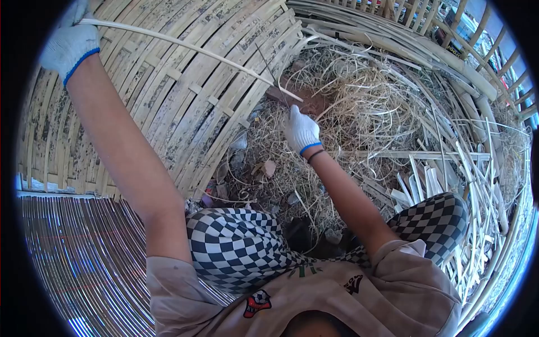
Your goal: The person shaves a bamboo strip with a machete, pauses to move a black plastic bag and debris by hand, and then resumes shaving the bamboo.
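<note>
My left hand (72, 44), in a white knit glove with a blue cuff, is stretched out to the upper left and closed on one end of a long pale bamboo strip (193, 47). Part of that hand is cut off by the view's edge. The strip bows across to the middle, its far end lying over the reddish-brown block (314, 101). My right hand (303, 132), gloved the same way, is closed around a knife whose thin dark blade (268, 68) points up and left and crosses the strip near its far end. The knife's handle is hidden in the glove.
A woven bamboo panel (157, 95) stands along the left. Curly bamboo shavings (370, 106) cover the ground ahead. Cut bamboo strips (466, 185) pile up at the right, with a slatted bamboo fence (477, 33) at the upper right. A slatted mat (84, 247) lies lower left.
</note>
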Available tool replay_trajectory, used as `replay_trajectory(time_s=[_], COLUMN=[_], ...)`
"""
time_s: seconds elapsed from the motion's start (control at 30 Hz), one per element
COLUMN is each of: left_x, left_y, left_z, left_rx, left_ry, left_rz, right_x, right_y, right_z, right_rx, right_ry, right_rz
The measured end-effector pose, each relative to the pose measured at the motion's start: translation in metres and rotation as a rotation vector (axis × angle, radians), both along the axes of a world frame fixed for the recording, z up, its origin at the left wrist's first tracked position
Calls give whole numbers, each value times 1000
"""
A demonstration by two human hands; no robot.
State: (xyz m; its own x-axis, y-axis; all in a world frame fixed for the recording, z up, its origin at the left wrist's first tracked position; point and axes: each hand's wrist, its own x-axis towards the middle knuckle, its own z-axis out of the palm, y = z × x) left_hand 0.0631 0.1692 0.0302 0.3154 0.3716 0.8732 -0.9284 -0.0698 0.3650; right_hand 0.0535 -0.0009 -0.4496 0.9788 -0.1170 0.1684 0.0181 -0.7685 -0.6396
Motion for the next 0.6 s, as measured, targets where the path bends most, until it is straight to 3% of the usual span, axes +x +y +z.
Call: replay_trajectory(time_s=[0.1, 0.23, 0.27, 0.47, 0.57, 0.6], left_x=[7, 8, 9, 9, 3, 2], left_y=[8, 15, 16, 14, 4, 1], left_z=[4, 7, 6, 5, 3, 2], left_rx=[-5, -34, -56, 32, 32, 34], left_ry=[-14, 3, 13, -17, -20, -14], left_rz=[-20, -28, -33, -42, -48, -43], right_x=[-2, 2, -16, -41, -40, -35], right_y=[7, -3, -13, 13, 12, 11], right_z=[2, 13, 54, 132, 133, 121], right_rx=[119, 850, 1010, 231, 199, 173], right_ry=[-23, 225, 366, -267, -307, -214], right_rz=[28, 270, 302, 253, 272, 213])
